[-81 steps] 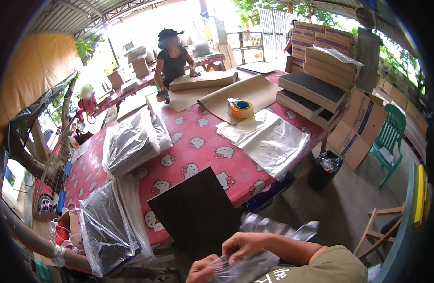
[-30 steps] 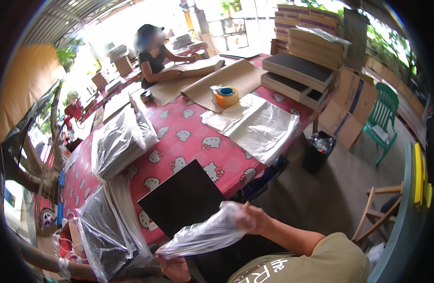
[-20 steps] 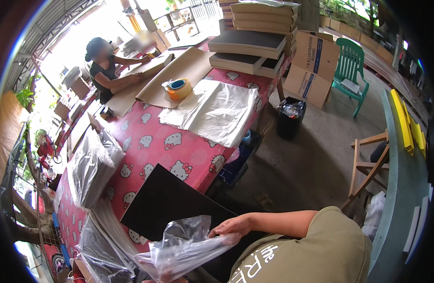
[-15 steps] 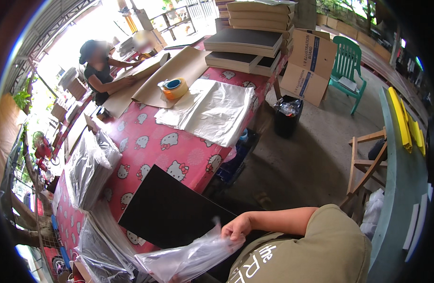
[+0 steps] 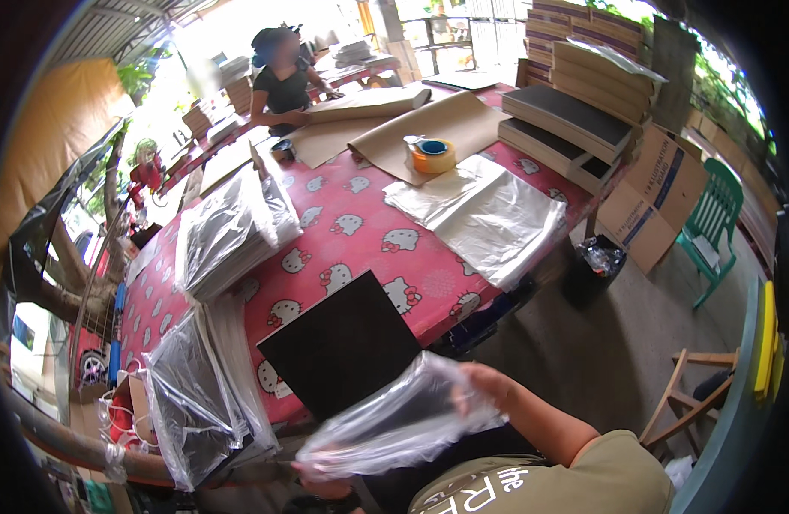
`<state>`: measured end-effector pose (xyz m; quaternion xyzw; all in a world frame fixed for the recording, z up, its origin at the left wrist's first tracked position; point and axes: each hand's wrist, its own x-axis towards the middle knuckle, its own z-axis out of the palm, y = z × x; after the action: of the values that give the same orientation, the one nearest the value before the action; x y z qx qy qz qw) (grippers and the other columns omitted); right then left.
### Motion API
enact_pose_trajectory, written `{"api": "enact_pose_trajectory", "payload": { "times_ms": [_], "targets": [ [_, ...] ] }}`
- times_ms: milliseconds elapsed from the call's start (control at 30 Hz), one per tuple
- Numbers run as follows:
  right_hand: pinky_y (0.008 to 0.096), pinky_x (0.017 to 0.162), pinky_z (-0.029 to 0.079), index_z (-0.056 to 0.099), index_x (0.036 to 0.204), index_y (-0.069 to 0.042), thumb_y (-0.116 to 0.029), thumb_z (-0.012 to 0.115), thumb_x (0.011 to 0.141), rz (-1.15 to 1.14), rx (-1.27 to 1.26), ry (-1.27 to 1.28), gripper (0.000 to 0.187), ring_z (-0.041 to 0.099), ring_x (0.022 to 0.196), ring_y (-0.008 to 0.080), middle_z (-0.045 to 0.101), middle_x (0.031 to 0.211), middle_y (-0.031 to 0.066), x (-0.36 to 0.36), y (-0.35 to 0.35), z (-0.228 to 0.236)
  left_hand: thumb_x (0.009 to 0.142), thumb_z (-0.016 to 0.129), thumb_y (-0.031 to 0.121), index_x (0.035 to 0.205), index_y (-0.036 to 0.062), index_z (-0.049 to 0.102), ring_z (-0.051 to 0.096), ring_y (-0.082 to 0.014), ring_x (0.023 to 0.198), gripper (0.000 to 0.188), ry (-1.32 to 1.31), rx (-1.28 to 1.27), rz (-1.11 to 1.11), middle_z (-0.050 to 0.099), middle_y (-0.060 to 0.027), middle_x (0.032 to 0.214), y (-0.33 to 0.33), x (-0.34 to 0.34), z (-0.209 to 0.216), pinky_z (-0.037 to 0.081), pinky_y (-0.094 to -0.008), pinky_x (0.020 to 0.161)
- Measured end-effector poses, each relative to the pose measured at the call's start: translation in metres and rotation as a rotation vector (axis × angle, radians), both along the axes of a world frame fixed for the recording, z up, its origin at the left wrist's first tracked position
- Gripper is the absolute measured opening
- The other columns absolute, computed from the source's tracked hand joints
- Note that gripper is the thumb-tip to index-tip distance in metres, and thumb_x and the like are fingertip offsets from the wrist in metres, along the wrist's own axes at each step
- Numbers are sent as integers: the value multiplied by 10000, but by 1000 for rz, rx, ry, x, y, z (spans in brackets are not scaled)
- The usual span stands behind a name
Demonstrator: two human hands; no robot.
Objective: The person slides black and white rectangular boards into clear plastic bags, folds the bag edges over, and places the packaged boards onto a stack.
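Your right hand (image 5: 484,385) is pinching one end of a clear crinkly plastic bag (image 5: 399,420), and your left hand (image 5: 326,484) grips the other end low by your chest. The bag stretches between them, just in front of the flat black square board (image 5: 339,343) lying on the pink cartoon-cat tablecloth (image 5: 360,231). Stacks of bagged boards (image 5: 227,231) sit further left.

Clear plastic bag (image 5: 403,420); black board (image 5: 343,343); red cat-print tablecloth (image 5: 360,231); orange tape roll (image 5: 433,156); green chair (image 5: 711,223).
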<state>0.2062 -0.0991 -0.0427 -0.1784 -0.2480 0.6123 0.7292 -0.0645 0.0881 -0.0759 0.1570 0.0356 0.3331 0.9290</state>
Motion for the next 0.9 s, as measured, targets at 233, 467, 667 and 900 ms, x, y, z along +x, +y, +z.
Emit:
{"api": "enact_pose_trajectory", "payload": {
  "times_ms": [233, 467, 667, 900],
  "targets": [
    [275, 709, 456, 533, 1001, 61, -142, 654, 726, 264, 77, -307, 363, 562, 772, 120, 606, 862, 67, 46, 24, 18, 794, 569, 197, 1112, 7, 462, 537, -130, 719, 386, 867, 944, 83, 569, -50, 754, 59, -7, 75, 429, -264, 650],
    [288, 559, 436, 548, 991, -17, -40, 507, 728, -597, -274, -1128, 267, 577, 631, 175, 602, 730, 109, 85, 120, 48, 667, 554, -10, 1115, 45, 524, 405, -93, 615, 452, 875, 1136, 512, 423, 16, 692, 112, 54, 104, 362, -221, 572],
    [398, 672, 426, 495, 1162, -79, -142, 543, 762, -859, -336, -1740, 408, 595, 735, 330, 610, 820, 183, 76, 159, 46, 630, 658, 47, 999, 98, 632, 547, -246, 688, 373, 1432, 1651, 854, 588, -139, 743, 147, 77, 82, 440, -320, 677],
    [404, 725, 405, 513, 1036, -50, -136, 608, 724, -870, -323, -1655, 337, 588, 697, 318, 604, 717, 165, 66, 133, 73, 641, 646, 21, 1006, 91, 630, 507, -239, 680, 372, 1480, 1553, 827, 616, -106, 766, 129, 73, 94, 406, -347, 695]
  ]
}}
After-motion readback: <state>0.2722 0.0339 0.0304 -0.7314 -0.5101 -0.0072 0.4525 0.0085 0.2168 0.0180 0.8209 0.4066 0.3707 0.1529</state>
